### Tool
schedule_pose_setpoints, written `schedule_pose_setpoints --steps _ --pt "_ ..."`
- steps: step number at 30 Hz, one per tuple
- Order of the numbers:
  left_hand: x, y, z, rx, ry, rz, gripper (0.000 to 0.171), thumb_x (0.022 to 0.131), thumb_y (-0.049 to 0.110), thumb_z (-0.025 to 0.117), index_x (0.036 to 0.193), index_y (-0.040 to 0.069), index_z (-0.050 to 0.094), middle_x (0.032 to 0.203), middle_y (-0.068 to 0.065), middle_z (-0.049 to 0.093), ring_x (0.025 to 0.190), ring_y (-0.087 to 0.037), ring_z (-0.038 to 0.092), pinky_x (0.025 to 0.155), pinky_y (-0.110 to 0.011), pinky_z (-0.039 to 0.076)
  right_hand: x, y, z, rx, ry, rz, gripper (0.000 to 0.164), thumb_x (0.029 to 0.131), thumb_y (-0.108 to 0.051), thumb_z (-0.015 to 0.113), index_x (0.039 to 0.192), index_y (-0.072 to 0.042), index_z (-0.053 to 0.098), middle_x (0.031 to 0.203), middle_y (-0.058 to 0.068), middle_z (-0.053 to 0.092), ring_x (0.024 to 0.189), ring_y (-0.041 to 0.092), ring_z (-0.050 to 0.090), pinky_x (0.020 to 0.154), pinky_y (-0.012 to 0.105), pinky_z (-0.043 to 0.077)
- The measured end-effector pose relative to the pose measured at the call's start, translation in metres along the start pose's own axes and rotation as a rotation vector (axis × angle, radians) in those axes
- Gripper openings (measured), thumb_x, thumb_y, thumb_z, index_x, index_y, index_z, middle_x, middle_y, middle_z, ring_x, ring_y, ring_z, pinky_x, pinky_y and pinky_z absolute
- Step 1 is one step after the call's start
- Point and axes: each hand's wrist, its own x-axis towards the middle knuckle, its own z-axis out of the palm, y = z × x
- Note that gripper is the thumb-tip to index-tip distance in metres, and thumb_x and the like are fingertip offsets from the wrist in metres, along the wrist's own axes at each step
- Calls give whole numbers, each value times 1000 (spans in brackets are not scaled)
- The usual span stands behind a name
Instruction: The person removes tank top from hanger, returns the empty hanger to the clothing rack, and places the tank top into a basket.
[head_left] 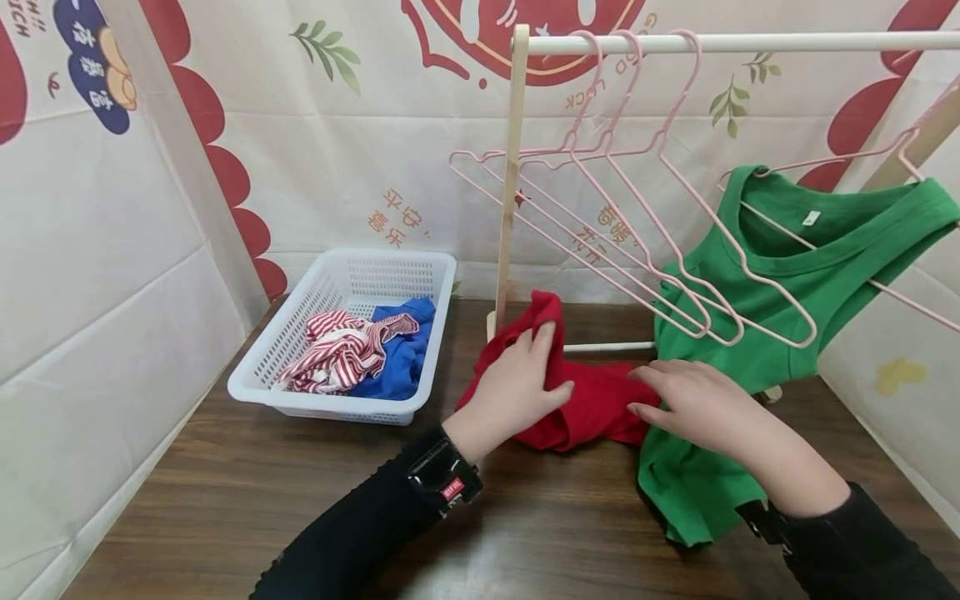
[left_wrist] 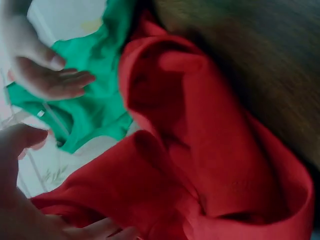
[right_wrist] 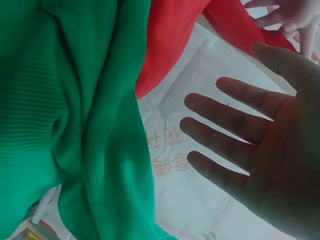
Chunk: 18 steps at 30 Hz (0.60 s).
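- Brown tabletop (head_left: 187, 500) stands before pale printed cloth walls (head_left: 337, 167).
- Red cloth (head_left: 592, 404) lies crumpled on it, beside the rack's wooden post (head_left: 512, 167).
- Left hand (head_left: 517, 383) touches the red cloth with loose fingers, thumb apart.
- Right hand (head_left: 697, 408), fingers extended, holds nothing; it is near the green top (head_left: 772, 362), which hangs at right.
- White basket (head_left: 330, 406) carries striped clothing (head_left: 337, 354) and blue clothing (head_left: 405, 358).

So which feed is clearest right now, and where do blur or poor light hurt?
Head: clearest, brightly lit, holes in the white basket distinct; left wrist: softest and dim, folds of the red cloth blurred, the wooden table dark; right wrist: the right grip in shade against the paler backdrop, ribbing on the green top legible.
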Motion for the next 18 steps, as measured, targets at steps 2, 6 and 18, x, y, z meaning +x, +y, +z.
schedule_pose_setpoints --steps 2,6,18 --pt "3 3 9 61 -42 9 78 78 50 59 138 17 22 121 -7 47 96 -17 53 67 -31 50 1 1 2 4 -2 4 41 80 -34 66 109 -6 60 97 7 61 88 25 58 75 43 46" --pt "9 6 24 140 -124 4 80 76 53 59 138 21 20 121 -5 48 96 -19 54 63 -33 49 3 5 6 24 -10 12 41 80 -34 65 109 -6 60 96 7 61 86 24 58 73 42 47" --pt "18 4 50 219 -382 -1 104 63 56 70 143 30 9 116 -3 49 86 -20 54 55 -31 43 4 11 15 62 -47 33 44 80 -34 65 112 -4 58 103 12 60 95 30 55 79 47 44"
